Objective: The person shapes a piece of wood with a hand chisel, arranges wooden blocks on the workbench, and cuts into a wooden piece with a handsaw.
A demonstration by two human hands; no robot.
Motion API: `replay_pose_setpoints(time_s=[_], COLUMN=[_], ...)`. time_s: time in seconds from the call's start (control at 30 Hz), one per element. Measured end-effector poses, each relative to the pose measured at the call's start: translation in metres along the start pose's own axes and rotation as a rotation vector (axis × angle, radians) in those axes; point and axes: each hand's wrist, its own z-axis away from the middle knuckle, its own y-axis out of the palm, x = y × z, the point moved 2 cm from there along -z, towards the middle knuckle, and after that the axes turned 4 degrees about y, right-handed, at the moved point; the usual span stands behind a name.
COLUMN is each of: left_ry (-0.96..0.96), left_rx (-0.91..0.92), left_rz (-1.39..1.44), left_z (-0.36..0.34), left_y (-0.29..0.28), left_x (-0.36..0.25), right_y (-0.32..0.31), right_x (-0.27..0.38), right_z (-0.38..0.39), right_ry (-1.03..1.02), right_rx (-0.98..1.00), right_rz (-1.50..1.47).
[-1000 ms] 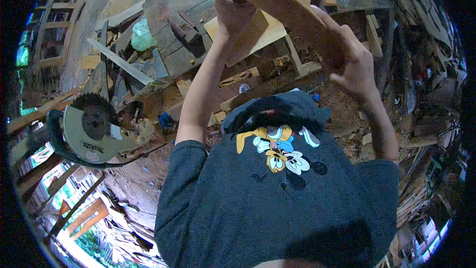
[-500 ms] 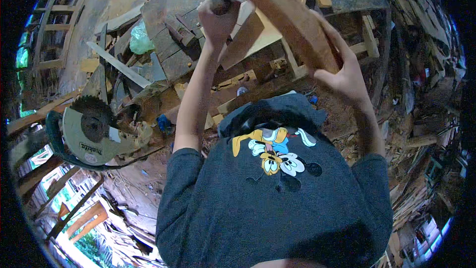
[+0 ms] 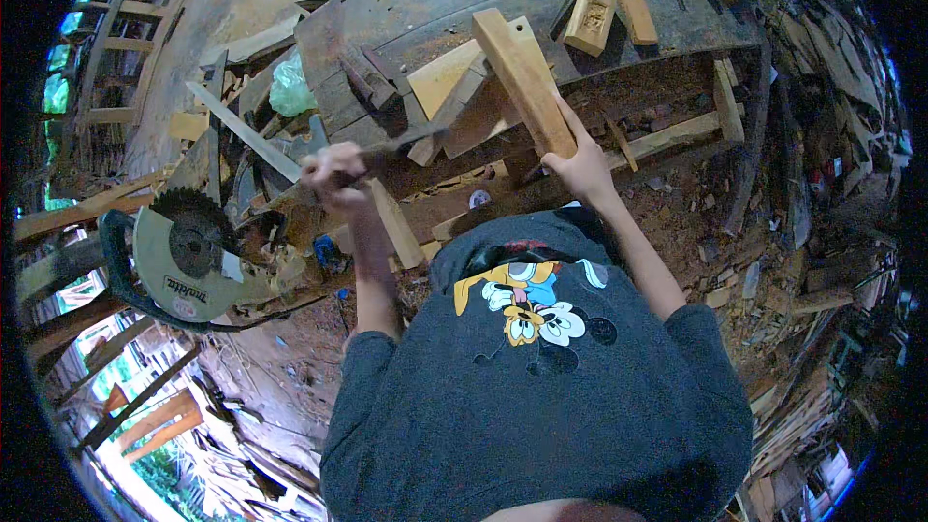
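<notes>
My right hand (image 3: 577, 162) grips the lower end of a thick squared wooden block (image 3: 522, 77), thumb on one side and fingers along the other. The block leans over the near edge of the workbench (image 3: 416, 0). On the left, my left hand (image 3: 336, 174), smeared by motion, is closed around a long-bladed hand tool. Its dark narrow blade (image 3: 411, 139) points right, toward the block, without visibly touching it. The tool's exact kind is unclear. A pale flat board (image 3: 440, 82) lies on the bench behind the block.
A circular saw (image 3: 188, 266) with its toothed blade exposed sits at left. A hollowed wooden block (image 3: 590, 19) and a wooden bar (image 3: 630, 0) lie on the bench's far right. A green plastic bag (image 3: 291, 85) rests at the bench's left. Scraps litter the floor.
The wooden block has come down from its raised, slanting position, and my right hand has moved left and lower with it. My left hand has swung left and down with the tool.
</notes>
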Motion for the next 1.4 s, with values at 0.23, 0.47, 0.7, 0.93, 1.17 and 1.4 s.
replay_pose_setpoints(time_s=[0.23,0.47,0.7,0.93,1.17,1.4], left_ry=[-0.39,-0.8,-0.55,-0.955,-1.214,-0.969], left_rx=[0.556,1.158,1.352,1.219,0.532,0.443], left_rz=[-0.929,-1.449,-1.51,-1.068,-0.929,-1.153], left_z=[-0.043,0.036,0.038,-0.003,-0.042,-0.1], left_y=[0.047,0.054,0.041,0.053,0.054,0.017], left_x=[0.007,0.096,0.084,0.079,0.091,0.148], right_y=[0.005,0.007,-0.062,-0.124,-0.157,-0.176], right_x=[-0.027,-0.04,-0.054,-0.128,-0.162,-0.241], right_z=[-0.031,-0.037,-0.075,-0.148,-0.195,-0.237], right_ry=[0.131,-0.077,0.171,0.212,0.331,0.365], right_rx=[0.048,-0.106,-0.271,-0.567,-0.529,-0.466], right_rz=[0.063,-0.067,-0.476,0.029,0.262,0.341])
